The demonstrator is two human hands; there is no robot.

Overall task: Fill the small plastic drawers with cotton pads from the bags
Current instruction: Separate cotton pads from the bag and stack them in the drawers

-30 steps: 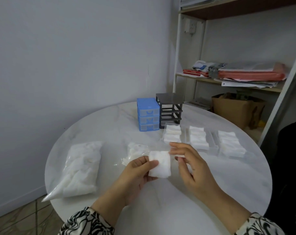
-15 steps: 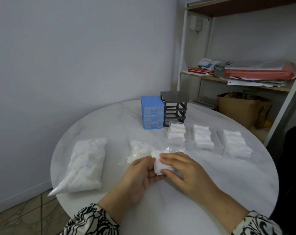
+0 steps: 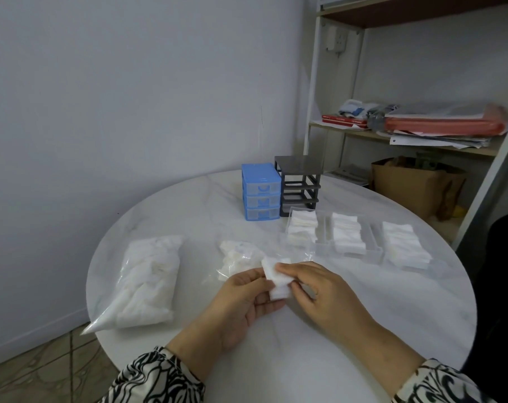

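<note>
A small stack of white cotton pads (image 3: 277,279) is held between my left hand (image 3: 244,303) and my right hand (image 3: 319,292) above the round white table (image 3: 363,330). Just behind it lies an opened bag of pads (image 3: 238,255); a fuller bag (image 3: 148,282) lies at the table's left edge. Three clear drawers filled with pads stand in a row at the right: one (image 3: 302,226), a second (image 3: 347,237), a third (image 3: 404,245). The empty grey drawer frame (image 3: 300,184) stands at the back beside a blue drawer unit (image 3: 260,196).
A shelf unit (image 3: 421,135) with papers and red folders rises behind the table on the right, a brown paper bag (image 3: 415,187) under it. A dark object (image 3: 506,286) stands at the right edge. Tiled floor shows at the lower left.
My right hand came in from beside the pads and closed its fingers on the stack, which my left hand kept holding. The camera view also shifted slightly.
</note>
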